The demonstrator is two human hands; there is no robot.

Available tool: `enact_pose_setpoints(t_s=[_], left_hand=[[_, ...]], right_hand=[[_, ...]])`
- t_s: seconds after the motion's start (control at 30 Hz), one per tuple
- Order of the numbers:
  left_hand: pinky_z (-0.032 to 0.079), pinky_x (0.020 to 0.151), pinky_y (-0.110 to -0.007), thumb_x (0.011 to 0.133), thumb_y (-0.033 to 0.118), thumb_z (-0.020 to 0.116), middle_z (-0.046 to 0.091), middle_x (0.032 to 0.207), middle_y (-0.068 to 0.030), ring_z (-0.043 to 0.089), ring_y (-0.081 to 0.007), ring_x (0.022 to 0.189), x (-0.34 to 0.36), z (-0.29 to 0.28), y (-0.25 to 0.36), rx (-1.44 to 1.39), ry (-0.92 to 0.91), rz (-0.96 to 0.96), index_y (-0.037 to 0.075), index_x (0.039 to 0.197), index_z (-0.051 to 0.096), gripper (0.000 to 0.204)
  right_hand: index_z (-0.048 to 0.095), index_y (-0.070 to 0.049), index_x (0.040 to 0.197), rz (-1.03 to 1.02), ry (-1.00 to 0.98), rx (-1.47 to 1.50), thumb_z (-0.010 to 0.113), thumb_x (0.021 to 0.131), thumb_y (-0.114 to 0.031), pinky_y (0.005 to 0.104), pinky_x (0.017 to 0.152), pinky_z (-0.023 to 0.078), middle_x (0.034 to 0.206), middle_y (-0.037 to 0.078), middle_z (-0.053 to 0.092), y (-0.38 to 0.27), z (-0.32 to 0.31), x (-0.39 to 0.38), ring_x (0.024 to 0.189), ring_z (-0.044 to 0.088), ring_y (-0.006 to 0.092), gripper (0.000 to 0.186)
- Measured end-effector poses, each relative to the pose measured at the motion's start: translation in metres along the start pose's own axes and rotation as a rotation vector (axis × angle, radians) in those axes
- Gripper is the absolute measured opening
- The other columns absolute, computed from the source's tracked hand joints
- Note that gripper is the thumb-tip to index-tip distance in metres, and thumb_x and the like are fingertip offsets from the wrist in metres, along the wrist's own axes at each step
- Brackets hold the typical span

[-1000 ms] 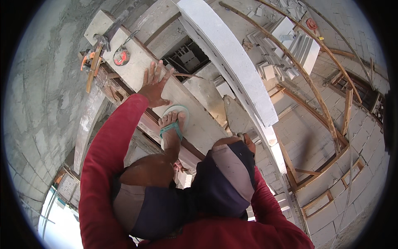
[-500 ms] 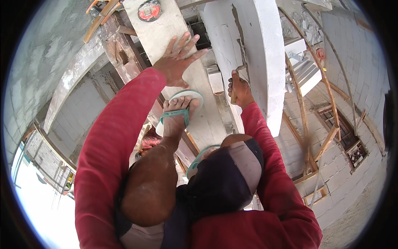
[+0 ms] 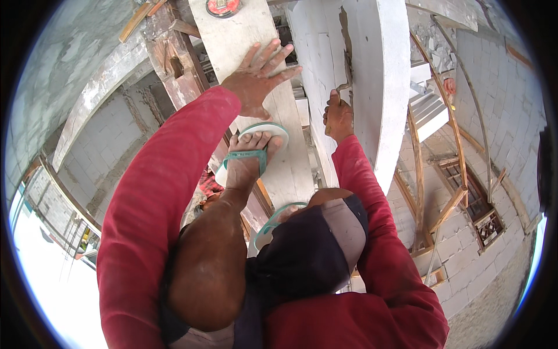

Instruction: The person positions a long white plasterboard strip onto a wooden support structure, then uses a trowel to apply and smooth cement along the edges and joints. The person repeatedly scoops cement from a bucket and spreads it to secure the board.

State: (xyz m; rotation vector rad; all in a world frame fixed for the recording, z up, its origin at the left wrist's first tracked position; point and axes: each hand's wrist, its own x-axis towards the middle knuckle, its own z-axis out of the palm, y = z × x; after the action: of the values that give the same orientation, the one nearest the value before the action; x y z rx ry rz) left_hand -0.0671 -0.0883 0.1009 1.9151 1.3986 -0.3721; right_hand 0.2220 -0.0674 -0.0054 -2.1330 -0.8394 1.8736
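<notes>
My left hand (image 3: 256,81) lies with spread fingers, palm down, on a pale plank (image 3: 232,35). It holds nothing. My right hand (image 3: 338,119) is closed round the handle of a trowel, thumb pointing up along it. Only the trowel's bent metal neck (image 3: 344,86) shows clearly, close to the white block wall (image 3: 369,75). Above the trowel, a ragged grey mortar strip (image 3: 346,35) runs up that wall. How the blade touches the wall is hard to make out.
My sandalled feet, one in a green-strapped sandal (image 3: 273,132), stand on the plank. A round red-and-black disc (image 3: 224,7) lies at its far end. Beside the plank runs a worn timber beam (image 3: 168,46). Lower right are wooden poles (image 3: 418,174) and white blocks (image 3: 427,116).
The view has shifted, so the wall and plank sit farther right and higher. My right hand has turned slightly, hiding the trowel's handle end. My left hand stays spread on the plank.
</notes>
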Motion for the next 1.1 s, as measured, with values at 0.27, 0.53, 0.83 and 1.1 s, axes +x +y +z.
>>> enact_pose_setpoints(t_s=[0.27, 0.53, 0.83, 1.1], left_hand=[[-0.001, 0.132, -0.063, 0.071, 0.047, 0.094, -0.011, 0.179, -0.0122, -0.016, -0.0361, 0.164, 0.001, 0.002, -0.002, -0.012, 0.020, 0.026, 0.033, 0.172, 0.008, 0.133], [-0.001, 0.132, -0.064, 0.074, 0.048, 0.092, -0.011, 0.179, -0.0125, -0.018, -0.0367, 0.163, 0.000, 0.004, -0.006, 0.033, 0.016, 0.044, 0.033, 0.172, 0.006, 0.131], [0.001, 0.132, -0.064, 0.074, 0.051, 0.092, -0.009, 0.179, -0.0139, -0.015, -0.0385, 0.164, -0.001, 0.005, -0.005, 0.036, 0.042, 0.054, 0.033, 0.172, 0.008, 0.131], [-0.002, 0.132, -0.063, 0.074, 0.051, 0.093, -0.009, 0.179, -0.0132, -0.016, -0.0383, 0.164, 0.000, 0.007, -0.005, 0.040, 0.047, 0.041, 0.033, 0.172, 0.010, 0.130]], right_hand=[[0.057, -0.007, 0.090, -0.206, 0.017, -0.149, 0.063, 0.106, -0.050, 0.0310, 0.047, 0.043, 0.064, -0.001, 0.050, 0.010, 0.017, 0.005, 0.050, 0.048, 0.0113, 0.047], [0.062, -0.004, 0.085, -0.218, 0.075, -0.120, 0.073, 0.099, -0.039, 0.0371, 0.055, 0.046, 0.068, 0.007, 0.059, 0.000, 0.052, 0.123, 0.054, 0.055, 0.0188, 0.040], [0.053, -0.013, 0.085, -0.208, 0.009, 0.103, 0.073, 0.101, -0.029, 0.0292, 0.047, 0.042, 0.065, -0.003, 0.050, 0.027, 0.029, 0.068, 0.051, 0.044, 0.0086, 0.030], [0.054, -0.013, 0.084, -0.196, 0.124, -0.276, 0.072, 0.101, -0.027, 0.0292, 0.046, 0.043, 0.064, -0.003, 0.051, 0.090, -0.020, 0.021, 0.051, 0.045, 0.0087, 0.028]])
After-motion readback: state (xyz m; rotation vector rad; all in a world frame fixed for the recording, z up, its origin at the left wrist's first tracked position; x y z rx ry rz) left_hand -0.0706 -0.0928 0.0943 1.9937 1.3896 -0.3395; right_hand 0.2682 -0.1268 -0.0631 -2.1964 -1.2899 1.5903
